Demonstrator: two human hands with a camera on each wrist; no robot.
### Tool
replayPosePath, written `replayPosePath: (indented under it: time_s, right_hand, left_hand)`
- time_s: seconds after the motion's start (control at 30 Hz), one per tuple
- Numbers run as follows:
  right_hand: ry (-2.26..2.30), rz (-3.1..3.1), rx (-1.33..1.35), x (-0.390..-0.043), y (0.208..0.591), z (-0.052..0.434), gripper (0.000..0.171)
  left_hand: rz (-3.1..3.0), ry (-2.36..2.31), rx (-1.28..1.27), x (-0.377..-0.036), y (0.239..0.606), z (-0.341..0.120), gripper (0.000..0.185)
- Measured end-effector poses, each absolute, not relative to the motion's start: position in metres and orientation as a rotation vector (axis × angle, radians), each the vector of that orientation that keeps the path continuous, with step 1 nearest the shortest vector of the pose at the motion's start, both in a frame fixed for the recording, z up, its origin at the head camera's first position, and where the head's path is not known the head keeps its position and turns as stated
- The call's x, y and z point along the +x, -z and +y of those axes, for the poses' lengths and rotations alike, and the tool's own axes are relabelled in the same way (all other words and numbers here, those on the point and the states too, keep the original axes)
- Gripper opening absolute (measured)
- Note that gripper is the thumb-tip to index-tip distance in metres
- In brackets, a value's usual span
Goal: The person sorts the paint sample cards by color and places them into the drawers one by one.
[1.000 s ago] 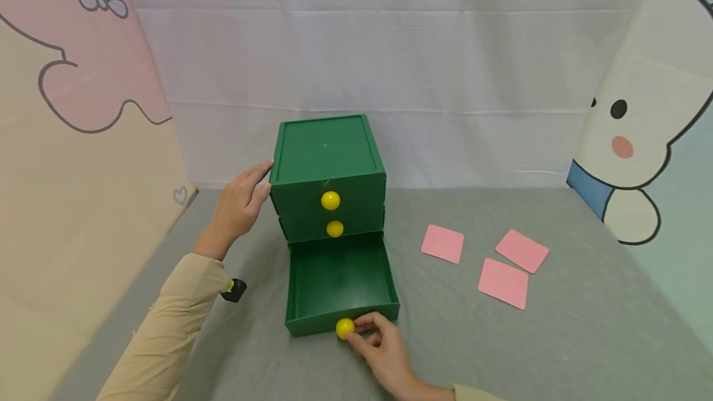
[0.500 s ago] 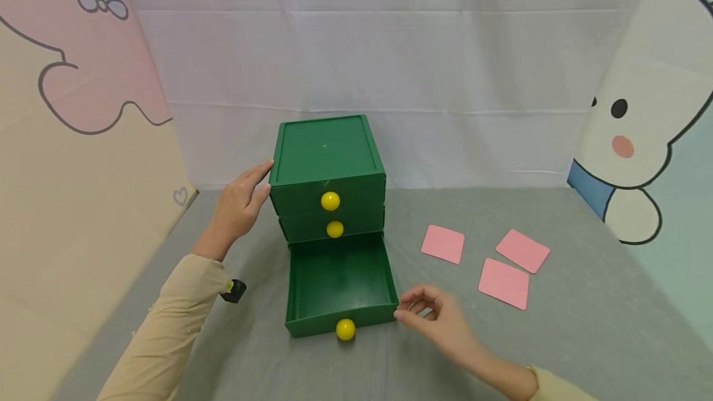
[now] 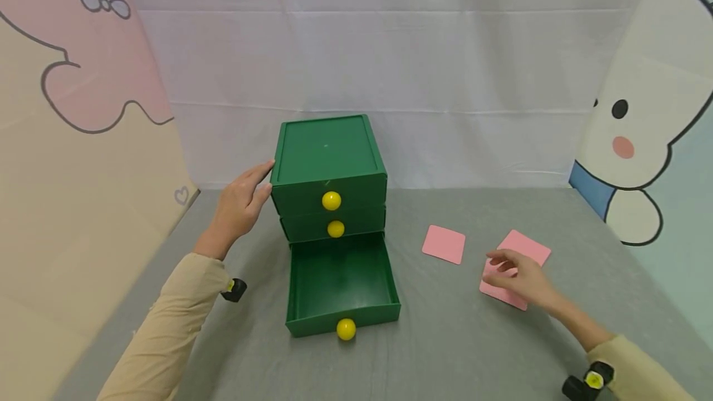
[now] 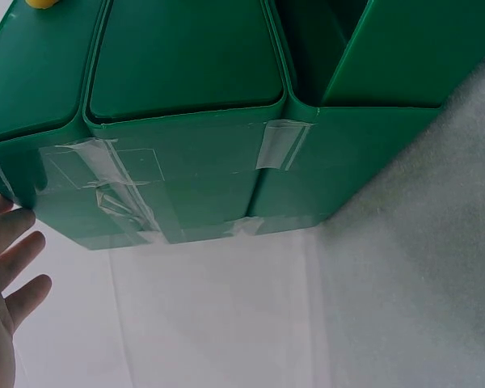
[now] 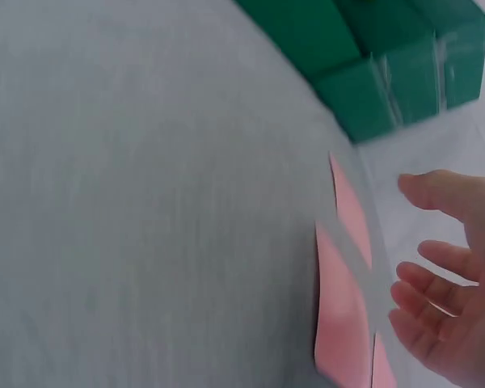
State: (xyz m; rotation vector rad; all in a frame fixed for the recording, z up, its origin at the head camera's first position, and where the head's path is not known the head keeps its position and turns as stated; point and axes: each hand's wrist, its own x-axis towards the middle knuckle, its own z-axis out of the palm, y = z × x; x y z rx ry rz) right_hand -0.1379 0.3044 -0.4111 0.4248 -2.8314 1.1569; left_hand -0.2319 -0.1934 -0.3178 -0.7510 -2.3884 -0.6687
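A green drawer cabinet (image 3: 327, 150) stands on the table, its upper two drawers closed and its bottom drawer (image 3: 345, 283) pulled out with nothing inside. Each drawer front carries a yellow ball knob (image 3: 346, 329). My left hand (image 3: 234, 209) rests against the cabinet's upper left side, fingers extended; in the left wrist view its fingertips (image 4: 20, 218) are at the taped side. My right hand (image 3: 520, 277) hovers over the nearest pink card (image 3: 509, 299), fingers loosely bent and holding nothing. It partly covers that card and a second pink card (image 3: 526, 246) behind it.
A third pink card (image 3: 443, 244) lies between the cabinet and the right hand. The grey table cloth (image 3: 434, 351) meets a white cloth backdrop (image 3: 390, 54). Printed cartoon panels flank both sides. Each wrist wears a small black camera (image 3: 587, 382).
My right hand has let go of the bottom drawer's yellow knob and moved right, over the pink cards. The left hand stays at the cabinet, and the drawer remains pulled out.
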Motion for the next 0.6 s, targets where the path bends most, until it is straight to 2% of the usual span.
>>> replayPosePath:
  time_s: [0.17,0.27,0.6]
  right_hand:
    - [-0.956,-2.941,0.400,-0.144,0.423,0.330,0.064]
    - [-0.824,-2.991,0.391,-0.145,0.428,0.338,0.066]
    - [-0.763,-2.962,0.441,-0.148,0.435,0.350,0.060]
  left_hand:
    - [-2.383,0.667,-0.762,-0.232,0.317,-0.193,0.045]
    - [-2.381,0.662,-0.761,-0.232,0.317,-0.193,0.046]
    - [-2.369,0.668,-0.767,-0.233,0.317,-0.193,0.046]
